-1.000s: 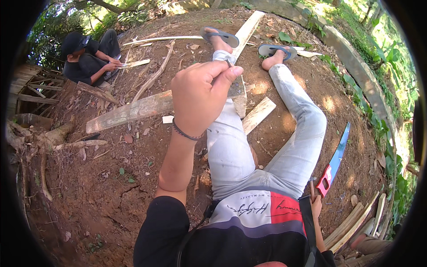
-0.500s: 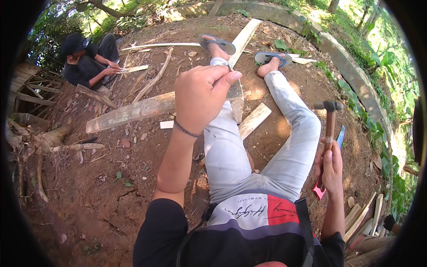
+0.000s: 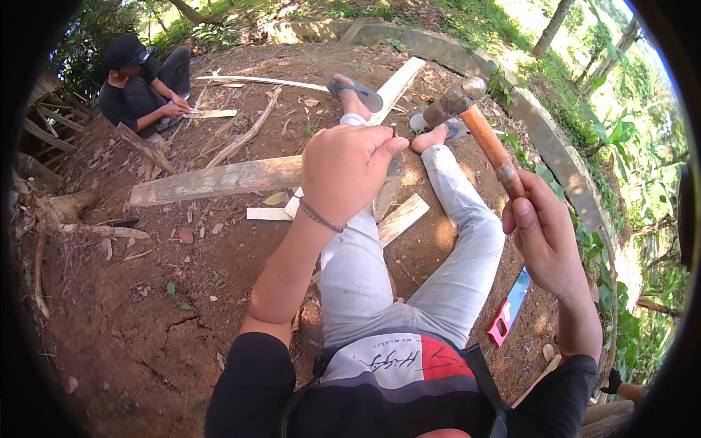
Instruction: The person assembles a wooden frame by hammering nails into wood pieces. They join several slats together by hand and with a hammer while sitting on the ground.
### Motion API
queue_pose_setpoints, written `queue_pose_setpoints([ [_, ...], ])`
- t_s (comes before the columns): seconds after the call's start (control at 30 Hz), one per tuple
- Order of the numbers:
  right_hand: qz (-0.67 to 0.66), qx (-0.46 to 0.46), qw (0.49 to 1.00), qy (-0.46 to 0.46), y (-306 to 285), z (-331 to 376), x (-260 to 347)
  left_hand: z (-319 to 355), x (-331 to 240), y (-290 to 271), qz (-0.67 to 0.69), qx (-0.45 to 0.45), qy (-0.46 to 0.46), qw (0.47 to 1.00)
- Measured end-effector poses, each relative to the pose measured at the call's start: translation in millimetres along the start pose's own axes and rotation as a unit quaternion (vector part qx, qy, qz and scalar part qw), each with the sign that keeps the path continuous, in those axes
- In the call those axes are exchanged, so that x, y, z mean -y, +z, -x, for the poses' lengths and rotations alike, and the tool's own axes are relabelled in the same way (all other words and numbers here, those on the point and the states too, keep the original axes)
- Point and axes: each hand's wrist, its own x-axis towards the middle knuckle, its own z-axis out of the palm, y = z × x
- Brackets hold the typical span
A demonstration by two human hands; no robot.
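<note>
left hand [image 3: 345,165] pinches a nail [image 3: 394,129]; right hand [image 3: 544,232] grips a hammer [image 3: 488,140], its head [image 3: 444,105] at the nail's two o'clock. nailing seems in hand; striking calls for aim.

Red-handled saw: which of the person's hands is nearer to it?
Right. The right hand, gripping the hammer, appears above and slightly right of the saw; the left hand is farther off, up and left.
</note>
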Motion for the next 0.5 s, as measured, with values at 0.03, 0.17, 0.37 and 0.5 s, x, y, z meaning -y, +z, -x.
queue_pose_setpoints([
  [0.03,0.015,0.003,1.0,-0.012,1,-2,2,1,0,-1,0.0,-0.001,0.001,1.0],
  [0.17,0.081,0.03,0.996,-0.033,-3,-10,11,1,-4,-1,0.009,-0.008,0.002,1.0],
  [0.37,0.06,-0.019,0.997,-0.046,-3,-21,31,3,-3,0,0.019,-0.026,0.02,0.999],
  [0.5,0.157,0.023,0.985,-0.071,-9,-25,32,3,-2,0,0.012,-0.029,0.02,0.999],
])
